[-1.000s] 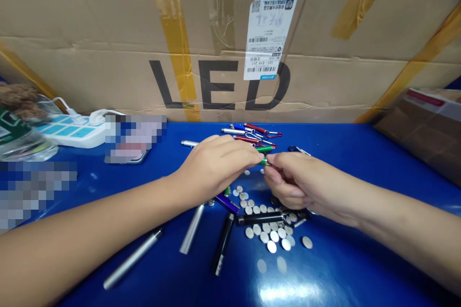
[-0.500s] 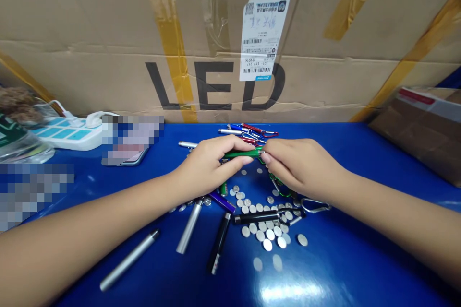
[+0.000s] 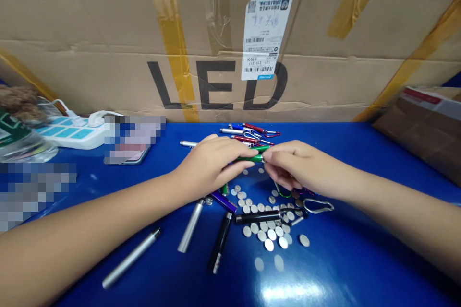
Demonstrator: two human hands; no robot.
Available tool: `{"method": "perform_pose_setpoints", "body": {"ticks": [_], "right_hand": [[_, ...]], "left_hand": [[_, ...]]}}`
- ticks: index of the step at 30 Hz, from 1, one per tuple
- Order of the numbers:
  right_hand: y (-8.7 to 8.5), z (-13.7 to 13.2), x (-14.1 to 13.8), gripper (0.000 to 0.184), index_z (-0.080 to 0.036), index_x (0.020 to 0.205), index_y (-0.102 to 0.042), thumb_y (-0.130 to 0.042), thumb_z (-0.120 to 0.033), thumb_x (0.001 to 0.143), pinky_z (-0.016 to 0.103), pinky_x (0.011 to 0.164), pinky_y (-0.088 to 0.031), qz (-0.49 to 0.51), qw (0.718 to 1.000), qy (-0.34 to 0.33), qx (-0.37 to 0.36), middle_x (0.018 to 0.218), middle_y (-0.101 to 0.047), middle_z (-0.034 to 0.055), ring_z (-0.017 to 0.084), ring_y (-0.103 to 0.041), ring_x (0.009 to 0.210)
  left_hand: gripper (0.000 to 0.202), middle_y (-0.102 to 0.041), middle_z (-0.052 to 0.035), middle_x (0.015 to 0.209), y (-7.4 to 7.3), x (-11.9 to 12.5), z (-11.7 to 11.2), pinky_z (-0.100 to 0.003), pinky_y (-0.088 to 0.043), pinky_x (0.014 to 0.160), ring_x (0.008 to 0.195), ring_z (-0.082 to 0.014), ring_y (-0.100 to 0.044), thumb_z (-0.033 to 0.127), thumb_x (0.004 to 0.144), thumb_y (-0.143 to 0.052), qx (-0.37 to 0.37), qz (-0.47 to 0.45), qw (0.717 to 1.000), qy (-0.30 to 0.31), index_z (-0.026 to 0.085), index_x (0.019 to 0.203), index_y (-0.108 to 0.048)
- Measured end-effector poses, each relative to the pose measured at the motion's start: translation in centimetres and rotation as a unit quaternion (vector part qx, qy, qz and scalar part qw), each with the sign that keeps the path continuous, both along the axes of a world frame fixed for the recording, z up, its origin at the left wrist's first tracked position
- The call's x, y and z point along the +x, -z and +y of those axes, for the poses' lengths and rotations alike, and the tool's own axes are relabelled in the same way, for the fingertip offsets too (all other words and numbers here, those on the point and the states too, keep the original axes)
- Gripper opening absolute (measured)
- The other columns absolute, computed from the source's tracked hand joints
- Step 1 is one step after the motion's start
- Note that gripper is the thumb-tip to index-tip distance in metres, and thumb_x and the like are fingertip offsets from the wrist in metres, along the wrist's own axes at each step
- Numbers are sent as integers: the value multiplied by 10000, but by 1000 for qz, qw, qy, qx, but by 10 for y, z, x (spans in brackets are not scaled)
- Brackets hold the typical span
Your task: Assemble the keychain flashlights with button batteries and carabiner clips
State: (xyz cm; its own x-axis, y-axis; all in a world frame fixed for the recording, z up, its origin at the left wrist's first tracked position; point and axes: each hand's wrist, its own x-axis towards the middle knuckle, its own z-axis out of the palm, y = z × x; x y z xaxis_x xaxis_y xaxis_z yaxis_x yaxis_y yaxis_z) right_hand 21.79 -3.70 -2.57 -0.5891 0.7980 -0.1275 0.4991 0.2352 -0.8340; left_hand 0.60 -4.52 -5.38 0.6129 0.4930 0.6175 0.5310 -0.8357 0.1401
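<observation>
My left hand (image 3: 212, 163) is closed round a slim green pen light (image 3: 252, 158), held level above the blue table (image 3: 360, 249). My right hand (image 3: 293, 167) pinches the right end of that same green tube, fingertips together. Below both hands lie several silver button cells (image 3: 268, 235), a black pen light (image 3: 257, 217), another black one (image 3: 220, 243), two silver tubes (image 3: 190, 225) and a purple tube (image 3: 223, 201). A silver carabiner clip (image 3: 319, 206) rests beside my right wrist.
A pile of coloured pen lights (image 3: 252, 132) lies just beyond my hands. A large cardboard box marked LED (image 3: 216, 57) walls the back. A white power strip (image 3: 72, 132) and a phone sit at left, a smaller carton (image 3: 425, 124) at right.
Both hands stayed joined on the green pen light. They rose slightly toward the far pile, then settled a little lower. The carabiner clip came into view by my right wrist.
</observation>
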Motion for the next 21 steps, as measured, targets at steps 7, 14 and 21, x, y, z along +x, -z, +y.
{"method": "perform_pose_setpoints", "body": {"ticks": [7, 14, 21], "right_hand": [[-3, -2, -2, 253, -187, 642, -540, -440, -297, 847, 208, 411, -285, 22, 999, 37, -15, 470, -459, -54, 76, -397, 425], [-2, -2, -6, 265, -189, 599, -510, -396, -253, 829, 209, 395, -277, 58, 994, 46, -79, 422, -442, -52, 72, -368, 391], [-22, 11, 26, 153, -224, 861, -682, -535, -264, 847, 275, 673, -449, -156, 934, -175, 271, 852, -653, 19, 155, -598, 776]], "left_hand": [[139, -733, -4, 988, -1, 1, 1, -270, -451, 810, 900, -134, -663, 232, 892, -596, -9, -28, 999, 12, 190, 1017, -639], [104, -735, -9, 961, -2, 2, -4, -285, -398, 723, 859, -148, -666, 206, 921, -543, 67, 10, 998, 11, 190, 976, -629], [187, -697, -50, 1077, -2, 5, -2, -281, -482, 855, 984, -157, -648, 206, 922, -521, -4, -47, 998, -46, 163, 1093, -585]]}}
